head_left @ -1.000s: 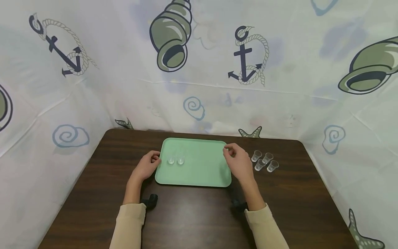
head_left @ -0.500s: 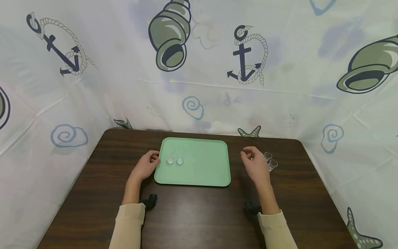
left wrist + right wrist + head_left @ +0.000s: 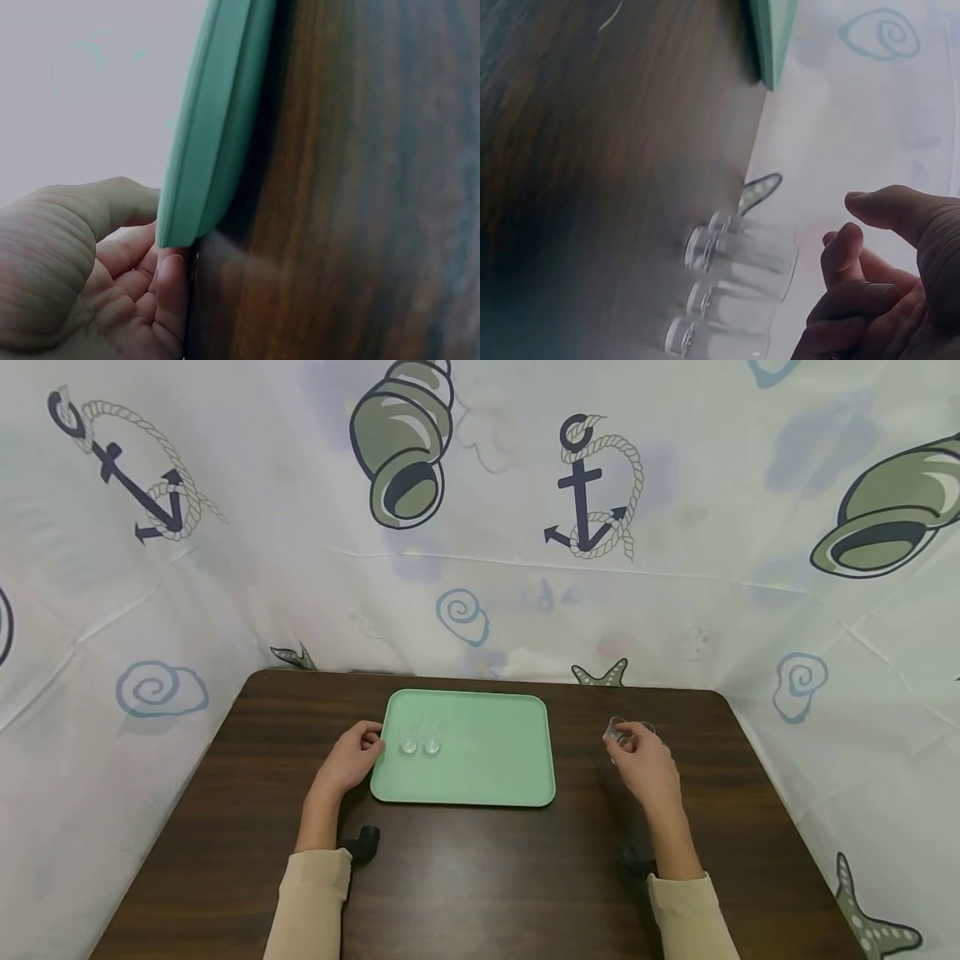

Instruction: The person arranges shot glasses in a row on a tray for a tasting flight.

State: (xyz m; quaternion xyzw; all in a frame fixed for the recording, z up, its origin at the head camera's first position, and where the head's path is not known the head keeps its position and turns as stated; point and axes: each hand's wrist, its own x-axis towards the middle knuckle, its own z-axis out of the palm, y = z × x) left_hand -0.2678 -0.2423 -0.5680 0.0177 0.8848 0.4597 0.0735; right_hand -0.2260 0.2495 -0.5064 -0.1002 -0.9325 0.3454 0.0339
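A pale green tray lies on the dark wooden table. My left hand holds its left rim, with the thumb and fingers at the edge in the left wrist view. Two small clear shot glasses stand side by side on the tray's left part. My right hand is over the group right of the tray, partly hiding it. In the right wrist view several clear shot glasses stand close together. The right thumb and loosely bent fingers are apart from them, with nothing between.
The brown table extends around the tray, with bare wood between the tray and the right-hand glasses. A white sheet printed with shells and anchors hangs behind and at both sides. Dark wrist cameras sit under both wrists.
My right hand has moved right, from the tray's right rim to the group of shot glasses. The left hand stays at the tray's left rim, and the two glasses on the tray have not moved.
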